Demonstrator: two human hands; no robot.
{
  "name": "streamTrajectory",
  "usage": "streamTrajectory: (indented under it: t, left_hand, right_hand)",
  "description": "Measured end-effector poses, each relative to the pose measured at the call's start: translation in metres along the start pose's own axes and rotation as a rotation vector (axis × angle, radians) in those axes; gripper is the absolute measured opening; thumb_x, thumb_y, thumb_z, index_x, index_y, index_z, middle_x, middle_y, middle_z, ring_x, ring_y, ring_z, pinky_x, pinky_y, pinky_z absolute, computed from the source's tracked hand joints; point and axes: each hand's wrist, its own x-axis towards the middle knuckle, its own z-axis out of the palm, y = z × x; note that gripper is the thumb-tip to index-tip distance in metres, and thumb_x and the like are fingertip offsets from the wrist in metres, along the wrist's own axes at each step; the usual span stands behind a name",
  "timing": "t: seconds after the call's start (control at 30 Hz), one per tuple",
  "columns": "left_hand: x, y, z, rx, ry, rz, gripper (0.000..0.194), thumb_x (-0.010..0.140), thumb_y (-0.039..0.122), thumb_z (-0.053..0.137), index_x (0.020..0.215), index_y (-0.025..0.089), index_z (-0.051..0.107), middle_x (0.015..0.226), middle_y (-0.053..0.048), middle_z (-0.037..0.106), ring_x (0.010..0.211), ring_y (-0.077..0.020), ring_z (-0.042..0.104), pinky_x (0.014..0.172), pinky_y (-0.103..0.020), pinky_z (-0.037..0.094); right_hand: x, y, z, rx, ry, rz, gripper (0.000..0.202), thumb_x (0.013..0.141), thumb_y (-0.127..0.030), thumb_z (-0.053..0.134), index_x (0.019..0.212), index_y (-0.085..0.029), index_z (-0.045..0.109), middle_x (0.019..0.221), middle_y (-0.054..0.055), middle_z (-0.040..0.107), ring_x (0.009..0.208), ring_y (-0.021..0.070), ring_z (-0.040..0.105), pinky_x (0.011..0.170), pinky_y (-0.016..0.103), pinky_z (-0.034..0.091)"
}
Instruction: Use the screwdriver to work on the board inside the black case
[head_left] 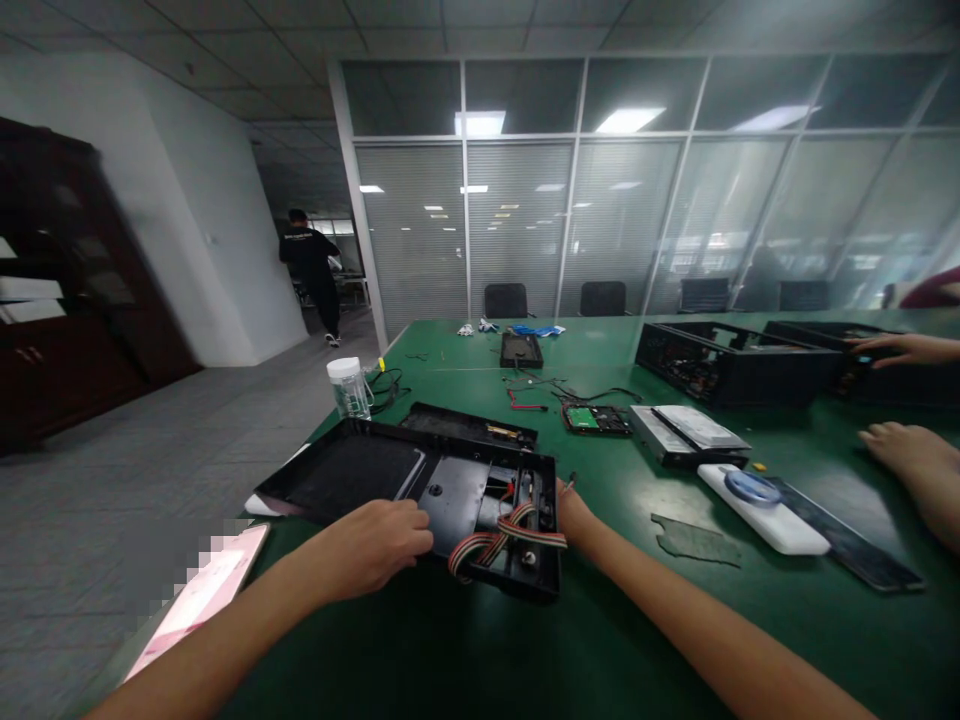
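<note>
A black plastic computer front panel [457,490] is in front of me, its hollow inner side up and tilted above the green table. A striped ribbon cable [491,548] loops out of its right part, beside small metal parts and red wire. My left hand [379,545] is closed at the panel's near edge, the fingers curled; the thumb side is partly hidden. Around the right end, my right hand [574,512] grips the panel, most of its fingers hidden behind it. Just beyond lies another black panel [465,425].
Toward the right are a circuit board [592,418], drives [682,435], a white power bank-like block [765,510] and black computer cases [727,365]. A co-worker's hand [907,460] rests nearby. A clear jar [349,388] stands left; a person [311,265] walks in the background.
</note>
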Motion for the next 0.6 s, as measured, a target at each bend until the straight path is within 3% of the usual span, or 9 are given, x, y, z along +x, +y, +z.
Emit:
streamTrajectory:
  t: [0.1, 0.17, 0.3, 0.4, 0.5, 0.53, 0.6]
  left_hand:
    - [-0.004, 0.003, 0.016, -0.040, -0.029, 0.000, 0.006, 0.081, 0.013, 0.053, 0.082, 0.019, 0.054, 0.088, -0.002, 0.057, 0.082, -0.0154, 0.053, 0.070, -0.026, 0.037]
    - [-0.003, 0.002, 0.027, -0.061, -0.053, -0.004, 0.007, 0.079, 0.012, 0.055, 0.082, 0.019, 0.055, 0.089, -0.001, 0.058, 0.084, -0.0155, 0.054, 0.071, -0.025, 0.038]
    - [0.005, -0.008, 0.046, -0.064, -0.109, -0.046, 0.011, 0.074, 0.012, 0.061, 0.081, 0.020, 0.059, 0.089, -0.002, 0.062, 0.086, -0.0179, 0.056, 0.073, -0.026, 0.042]
    - [0.013, -0.025, 0.046, -0.144, -0.205, -0.189, 0.009, 0.069, 0.020, 0.066, 0.077, 0.019, 0.064, 0.083, -0.003, 0.064, 0.081, -0.0198, 0.059, 0.066, -0.025, 0.043]
    - [0.032, -0.045, 0.034, -0.338, -0.321, -0.257, 0.026, 0.065, 0.035, 0.068, 0.085, 0.019, 0.065, 0.076, -0.002, 0.065, 0.068, -0.0175, 0.060, 0.057, -0.023, 0.043]
    - [0.042, -0.051, 0.031, -0.395, -0.310, -0.242, 0.033, 0.067, 0.040, 0.066, 0.093, 0.019, 0.064, 0.078, -0.002, 0.066, 0.067, -0.0162, 0.060, 0.056, -0.022, 0.043]
    - [0.066, -0.058, 0.030, -0.402, -0.175, -0.213, 0.038, 0.074, 0.041, 0.059, 0.105, 0.020, 0.060, 0.085, -0.002, 0.066, 0.073, -0.0153, 0.061, 0.063, -0.021, 0.044]
  right_hand:
    - [-0.005, 0.042, -0.001, -0.152, 0.097, -0.038, 0.047, 0.080, -0.009, 0.038, 0.126, -0.015, 0.045, 0.133, 0.011, 0.043, 0.122, 0.0218, 0.038, 0.099, 0.037, 0.033]
    - [-0.008, 0.073, -0.002, -0.259, 0.177, 0.048, 0.048, 0.080, -0.009, 0.038, 0.127, -0.011, 0.041, 0.135, 0.016, 0.037, 0.121, 0.0243, 0.039, 0.096, 0.038, 0.036]
    - [-0.009, 0.114, -0.004, -0.257, 0.217, 0.203, 0.044, 0.081, -0.018, 0.045, 0.125, -0.009, 0.042, 0.121, 0.020, 0.050, 0.111, 0.0266, 0.048, 0.090, 0.037, 0.040]
    - [-0.006, 0.114, -0.003, -0.120, 0.238, 0.173, 0.039, 0.083, -0.024, 0.044, 0.119, -0.010, 0.047, 0.113, 0.016, 0.056, 0.104, 0.0236, 0.053, 0.089, 0.034, 0.041]
    - [-0.005, 0.096, -0.002, 0.012, 0.296, 0.115, 0.031, 0.085, -0.030, 0.042, 0.108, -0.014, 0.054, 0.103, 0.011, 0.060, 0.094, 0.0202, 0.057, 0.084, 0.031, 0.041]
    - [-0.005, 0.087, -0.002, 0.038, 0.305, 0.101, 0.028, 0.085, -0.032, 0.041, 0.101, -0.015, 0.056, 0.098, 0.010, 0.062, 0.089, 0.0195, 0.058, 0.081, 0.030, 0.042]
    - [-0.007, 0.071, -0.002, 0.067, 0.298, 0.100, 0.028, 0.086, -0.036, 0.039, 0.089, -0.016, 0.059, 0.085, 0.007, 0.063, 0.078, 0.0185, 0.058, 0.072, 0.028, 0.043]
